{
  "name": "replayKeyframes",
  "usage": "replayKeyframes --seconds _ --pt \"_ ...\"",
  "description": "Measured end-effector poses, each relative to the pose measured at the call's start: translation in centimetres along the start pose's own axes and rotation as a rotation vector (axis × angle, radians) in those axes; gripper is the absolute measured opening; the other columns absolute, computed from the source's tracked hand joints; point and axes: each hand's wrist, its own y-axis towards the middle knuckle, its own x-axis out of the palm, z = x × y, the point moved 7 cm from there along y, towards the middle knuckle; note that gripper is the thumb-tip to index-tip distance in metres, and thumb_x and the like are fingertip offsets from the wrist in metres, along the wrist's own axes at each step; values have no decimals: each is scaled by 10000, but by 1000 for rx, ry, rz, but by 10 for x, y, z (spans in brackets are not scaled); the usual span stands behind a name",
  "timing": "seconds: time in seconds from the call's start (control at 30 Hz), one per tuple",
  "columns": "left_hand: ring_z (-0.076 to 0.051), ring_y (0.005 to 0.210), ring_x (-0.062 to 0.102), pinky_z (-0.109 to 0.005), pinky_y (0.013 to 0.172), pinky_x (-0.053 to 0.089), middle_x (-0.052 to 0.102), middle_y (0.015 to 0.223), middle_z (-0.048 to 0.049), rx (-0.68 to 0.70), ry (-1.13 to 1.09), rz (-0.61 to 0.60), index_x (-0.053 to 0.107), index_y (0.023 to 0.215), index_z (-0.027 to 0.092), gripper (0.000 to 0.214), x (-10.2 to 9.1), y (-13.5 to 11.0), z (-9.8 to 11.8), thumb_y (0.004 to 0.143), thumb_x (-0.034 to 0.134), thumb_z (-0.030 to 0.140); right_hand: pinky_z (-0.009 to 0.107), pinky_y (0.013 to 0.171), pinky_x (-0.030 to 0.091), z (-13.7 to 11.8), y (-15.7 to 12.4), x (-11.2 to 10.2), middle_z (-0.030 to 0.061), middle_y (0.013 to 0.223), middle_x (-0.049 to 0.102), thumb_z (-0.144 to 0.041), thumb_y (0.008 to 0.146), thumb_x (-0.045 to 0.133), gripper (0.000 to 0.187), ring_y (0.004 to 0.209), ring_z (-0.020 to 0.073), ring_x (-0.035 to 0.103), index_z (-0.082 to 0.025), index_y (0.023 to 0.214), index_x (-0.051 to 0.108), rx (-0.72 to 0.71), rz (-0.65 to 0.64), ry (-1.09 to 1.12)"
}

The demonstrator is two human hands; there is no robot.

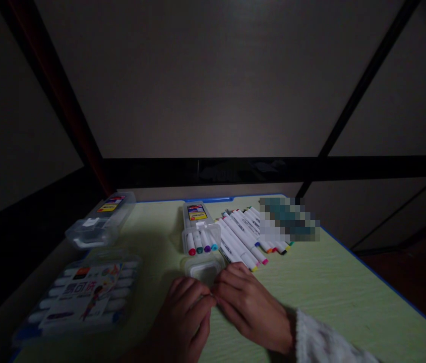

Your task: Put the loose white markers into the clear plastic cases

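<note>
My left hand [188, 315] and my right hand [252, 307] meet at the front middle of the table, fingertips touching and fingers curled. Whatever they pinch, if anything, is hidden by the fingers. Just beyond them lies a small clear plastic container or lid [204, 267], its near edge partly covered by my fingers. Behind it, a clear marker case [196, 222] holds several markers [202, 242] with red, green, purple and light blue ends. To its right is a loose heap of white markers [239, 234] with coloured ends.
At the left lies a clear case of markers [84, 292] with a printed label. Behind that is another clear plastic case [103, 219] with a yellow label. A blurred greenish thing [290, 219] is at the far right of the blue-edged table [349, 297]. A wall [213, 91] rises behind.
</note>
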Motion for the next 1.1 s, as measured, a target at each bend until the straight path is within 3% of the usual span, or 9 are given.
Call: replayKeyframes --seconds 0.3,0.57,1.1 --pt "-136 828 560 -284 875 406 620 773 -14 84 -47 67 575 837 171 249 -4 1 5 788 383 20 324 740 340 -4 0 -2 39 788 561 -153 888 385 185 772 171 461 -167 797 546 -21 27 -4" --pt "-138 759 541 -288 799 441 600 754 -26 74 -60 33 562 811 155 213 -2 0 5 785 403 16 329 746 341 -1 -2 -9 35 777 560 -152 889 394 179 769 168 469 -161 797 548 -13 93 -24" --pt "-153 775 521 -296 773 430 597 765 -29 75 -86 -10 558 825 149 191 -1 1 6 796 424 16 347 739 348 28 -7 -27 51 813 578 -80 722 482 106 795 192 505 -166 718 545 195 265 -65"
